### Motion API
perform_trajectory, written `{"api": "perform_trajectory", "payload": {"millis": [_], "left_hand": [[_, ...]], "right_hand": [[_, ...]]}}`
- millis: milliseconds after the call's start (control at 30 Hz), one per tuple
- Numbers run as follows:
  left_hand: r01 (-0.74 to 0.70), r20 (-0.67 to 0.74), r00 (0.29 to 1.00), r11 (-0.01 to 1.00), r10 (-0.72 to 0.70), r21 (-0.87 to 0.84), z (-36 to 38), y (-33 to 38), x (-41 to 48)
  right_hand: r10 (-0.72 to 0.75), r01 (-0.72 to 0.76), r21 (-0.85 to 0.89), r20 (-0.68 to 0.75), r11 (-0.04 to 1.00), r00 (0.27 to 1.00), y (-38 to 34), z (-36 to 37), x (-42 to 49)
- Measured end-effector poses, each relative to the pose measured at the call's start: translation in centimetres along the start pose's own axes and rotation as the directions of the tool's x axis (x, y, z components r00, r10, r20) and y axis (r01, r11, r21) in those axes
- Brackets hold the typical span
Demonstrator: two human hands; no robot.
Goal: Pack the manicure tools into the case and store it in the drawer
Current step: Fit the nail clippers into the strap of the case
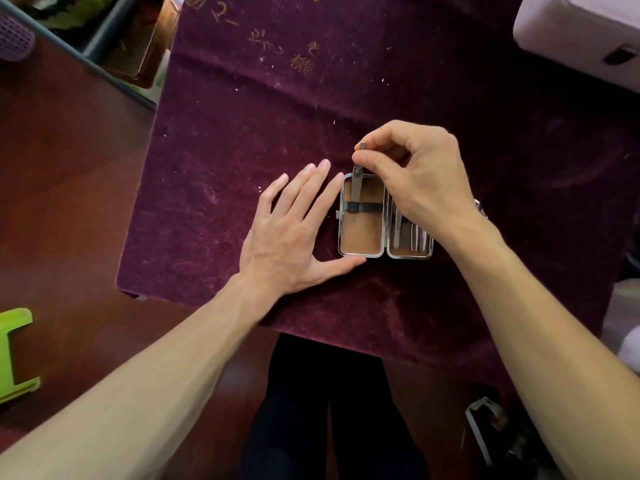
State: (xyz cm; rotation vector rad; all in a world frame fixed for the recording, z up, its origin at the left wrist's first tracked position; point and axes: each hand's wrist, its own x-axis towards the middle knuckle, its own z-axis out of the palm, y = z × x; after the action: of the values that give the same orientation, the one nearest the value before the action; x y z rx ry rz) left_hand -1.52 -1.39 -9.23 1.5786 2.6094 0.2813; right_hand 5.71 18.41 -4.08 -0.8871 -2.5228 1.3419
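A small metal-framed manicure case (pixel 362 237) lies open flat on the purple velvet cloth (pixel 242 133), showing two tan-lined halves. My right hand (pixel 419 174) pinches the top end of a slim metal tool (pixel 356 183), whose shaft runs down into the left half and under the black elastic strap (pixel 363 207). Several metal tools (pixel 414 233) sit in the right half, partly hidden by my right wrist. My left hand (pixel 294 233) lies flat on the cloth with fingers spread, touching the case's left edge and lower corner.
The cloth covers a table over a dark wooden floor (pixel 69 185). A white box (pixel 571 32) sits at the top right, a green plastic stool (pixel 15 355) at the far left. Cluttered containers (pixel 131 39) stand at the top left. My dark trousers (pixel 329 410) show below the table edge.
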Motion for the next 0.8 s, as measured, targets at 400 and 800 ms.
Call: {"api": "perform_trajectory", "payload": {"millis": [400, 800], "left_hand": [[-0.003, -0.026, 1.000, 1.000, 0.004, 0.012, 0.41, -0.09, -0.18], [-0.009, -0.016, 1.000, 1.000, 0.009, 0.021, 0.55, -0.26, -0.19]], "right_hand": [[-0.023, 0.023, -0.049, 0.011, 0.999, 1.000, -0.14, 0.15, -0.51], [0.019, -0.007, -0.111, 0.111, 0.994, 0.994, -0.06, -0.35, -0.85]]}}
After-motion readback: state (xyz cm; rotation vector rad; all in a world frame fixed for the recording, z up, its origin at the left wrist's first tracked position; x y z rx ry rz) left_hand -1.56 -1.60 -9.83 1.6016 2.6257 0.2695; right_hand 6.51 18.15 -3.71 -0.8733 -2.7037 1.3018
